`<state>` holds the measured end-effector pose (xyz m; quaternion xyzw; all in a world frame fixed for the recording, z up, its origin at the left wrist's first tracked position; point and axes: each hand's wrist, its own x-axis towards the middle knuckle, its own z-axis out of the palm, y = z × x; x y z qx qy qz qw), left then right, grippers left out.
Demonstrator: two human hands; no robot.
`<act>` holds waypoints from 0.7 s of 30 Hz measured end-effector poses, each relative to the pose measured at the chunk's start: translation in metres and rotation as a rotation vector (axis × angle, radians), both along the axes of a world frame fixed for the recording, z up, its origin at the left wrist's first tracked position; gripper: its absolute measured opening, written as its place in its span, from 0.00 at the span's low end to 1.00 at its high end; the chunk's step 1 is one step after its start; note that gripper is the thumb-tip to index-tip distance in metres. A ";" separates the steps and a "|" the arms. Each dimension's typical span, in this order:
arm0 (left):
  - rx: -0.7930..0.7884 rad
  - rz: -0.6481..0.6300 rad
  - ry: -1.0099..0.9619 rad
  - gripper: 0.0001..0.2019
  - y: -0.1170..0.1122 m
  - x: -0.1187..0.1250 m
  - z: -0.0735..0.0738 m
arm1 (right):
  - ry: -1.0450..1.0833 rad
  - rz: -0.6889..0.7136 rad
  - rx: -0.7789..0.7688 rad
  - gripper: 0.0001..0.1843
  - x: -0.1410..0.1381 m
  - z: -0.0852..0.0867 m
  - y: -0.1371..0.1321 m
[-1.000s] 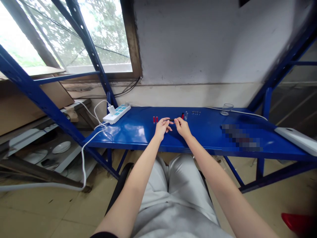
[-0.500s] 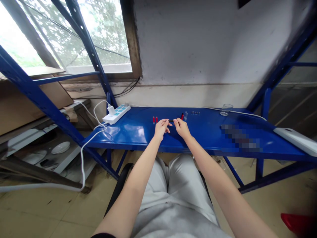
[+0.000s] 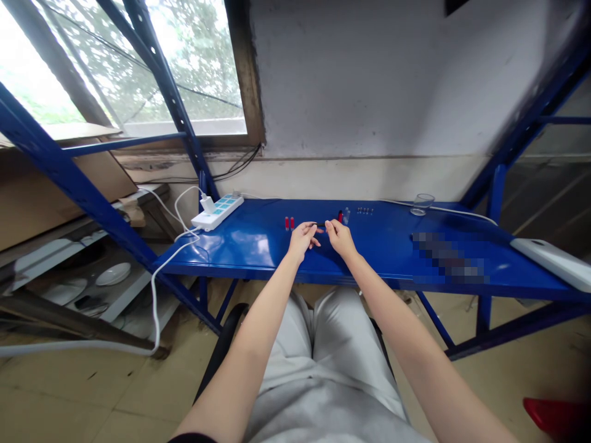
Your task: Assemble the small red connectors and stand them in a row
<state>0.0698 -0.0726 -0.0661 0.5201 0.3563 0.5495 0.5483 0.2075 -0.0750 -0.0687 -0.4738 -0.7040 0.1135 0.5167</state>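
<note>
Between my two hands, above the blue table [image 3: 249, 246], stretches a thin black stick-like piece [image 3: 320, 224]. My left hand [image 3: 302, 239] pinches its left end, with the other fingers loosely curled. The fingers of my right hand [image 3: 339, 237] are closed round its right end. Two small red tubes [image 3: 289, 223] stand upright just beyond my left hand. Behind my right hand are a red and black tube [image 3: 340, 216] and small clear pieces [image 3: 346, 214]. Several tiny parts [image 3: 365, 211] lie in a row further right. The piece is too small to name for sure.
A white power strip [image 3: 217, 212] with a plugged-in charger lies at the table's left end. Toward the right are a clear glass [image 3: 422, 204], a blurred-out dark object [image 3: 447, 255] and a white phone-like slab [image 3: 554, 258]. Blue frame posts [image 3: 494, 194] rise at both ends.
Both hands stay almost in place. My right hand has shifted very slightly to the right, and the black piece is still held between them.
</note>
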 end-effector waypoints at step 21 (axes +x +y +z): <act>-0.090 -0.031 -0.026 0.16 0.001 -0.001 0.002 | 0.102 0.069 -0.064 0.25 -0.005 -0.002 -0.001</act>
